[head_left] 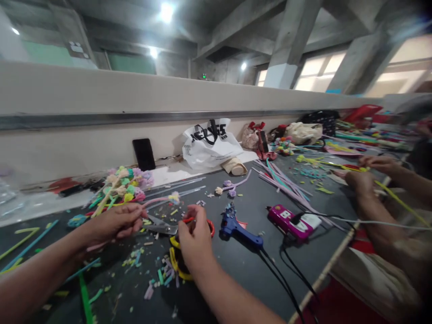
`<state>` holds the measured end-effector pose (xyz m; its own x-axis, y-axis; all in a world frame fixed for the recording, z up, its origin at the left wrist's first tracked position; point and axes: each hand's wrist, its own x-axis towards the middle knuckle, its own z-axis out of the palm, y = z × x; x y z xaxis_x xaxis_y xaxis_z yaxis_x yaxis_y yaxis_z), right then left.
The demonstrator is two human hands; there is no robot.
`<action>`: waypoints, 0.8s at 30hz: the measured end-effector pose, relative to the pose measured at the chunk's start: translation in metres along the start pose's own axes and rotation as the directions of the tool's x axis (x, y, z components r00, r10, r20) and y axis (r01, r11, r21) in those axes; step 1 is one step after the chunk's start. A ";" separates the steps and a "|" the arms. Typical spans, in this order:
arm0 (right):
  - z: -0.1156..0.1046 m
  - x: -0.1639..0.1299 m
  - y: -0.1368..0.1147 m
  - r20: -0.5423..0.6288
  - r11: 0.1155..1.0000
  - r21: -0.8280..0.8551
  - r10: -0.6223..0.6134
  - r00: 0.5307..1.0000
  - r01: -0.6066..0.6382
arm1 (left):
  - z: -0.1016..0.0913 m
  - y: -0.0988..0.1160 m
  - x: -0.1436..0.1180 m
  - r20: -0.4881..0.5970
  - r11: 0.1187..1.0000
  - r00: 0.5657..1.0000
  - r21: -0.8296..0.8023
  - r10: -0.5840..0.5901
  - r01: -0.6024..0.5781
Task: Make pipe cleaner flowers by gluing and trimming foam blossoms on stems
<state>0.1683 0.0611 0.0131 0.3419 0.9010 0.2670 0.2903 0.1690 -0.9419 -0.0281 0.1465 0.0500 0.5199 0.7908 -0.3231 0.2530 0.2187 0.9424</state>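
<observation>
My left hand (pixel 126 220) is closed in a pinch on a pink fuzzy stem with a small pale yellow and lilac flower head (pixel 173 197) at its tip. My right hand (pixel 199 240) curls round the red and black handles of a pair of scissors (pixel 162 226), whose blades point at the left fingers; part of the handles is hidden. Under the right hand lies a yellow and black looped object (pixel 175 261), partly covered. A bunch of fuzzy flowers (pixel 124 182) in several colours lies beyond the left hand.
Right of my right hand lies a blue glue gun (pixel 241 231), its cord running toward me. Further right are a magenta power strip (pixel 292 220) and lilac stems (pixel 280 177). Behind stand a phone (pixel 144 154) and a white bag (pixel 209 144). A co-worker's hands (pixel 364 180) hold yellow stems.
</observation>
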 end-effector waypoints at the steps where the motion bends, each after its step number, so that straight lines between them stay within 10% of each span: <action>1: -0.002 -0.004 -0.004 0.052 0.990 -0.091 -0.107 0.993 0.111 | 0.000 0.002 0.003 -0.017 1.000 1.000 -0.015 -0.010 0.010; 4: -0.005 -0.018 -0.015 0.450 0.860 -0.181 -0.359 0.818 0.477 | 0.002 0.011 0.012 -0.037 0.999 0.999 -0.041 0.008 -0.010; 8: -0.003 -0.026 -0.020 0.760 0.693 -0.180 -0.353 0.546 0.698 | -0.001 0.021 0.031 -0.088 0.997 0.994 -0.028 0.065 -0.068; 24: -0.004 -0.024 -0.029 0.862 0.501 -0.272 -0.253 0.439 0.822 | -0.008 0.017 0.106 -0.216 0.992 0.976 -0.124 -0.042 0.015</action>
<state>0.1550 0.0330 0.0347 -0.6936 0.6975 0.1802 0.6693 0.7164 -0.1971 0.0246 0.2392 0.0322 0.3206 0.8857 -0.3357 0.1574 0.2997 0.9410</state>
